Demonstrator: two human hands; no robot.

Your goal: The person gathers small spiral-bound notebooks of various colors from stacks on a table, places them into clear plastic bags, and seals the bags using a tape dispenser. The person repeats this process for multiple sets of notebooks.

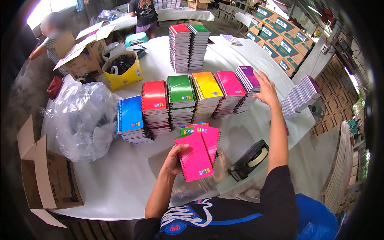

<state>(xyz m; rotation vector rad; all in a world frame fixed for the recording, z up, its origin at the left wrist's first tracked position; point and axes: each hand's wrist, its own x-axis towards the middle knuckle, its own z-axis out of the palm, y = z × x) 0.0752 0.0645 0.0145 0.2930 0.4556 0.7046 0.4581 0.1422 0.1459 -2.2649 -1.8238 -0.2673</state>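
From the head camera I see my left hand [175,160] clamped on a fanned set of spiral notebooks [198,154], pink on top, near the table's [120,180] front edge. My right hand [266,90], fingers spread, rests on the purple notebook stack [247,78], far right in the row.

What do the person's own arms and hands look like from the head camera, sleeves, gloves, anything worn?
Both hands are bare: no gloves, and no rings or watch that I can make out on the left hand or the right hand. The forearms are uncovered. The right arm ends in a short black sleeve. The shirt is black with blue and white graphics across the chest.
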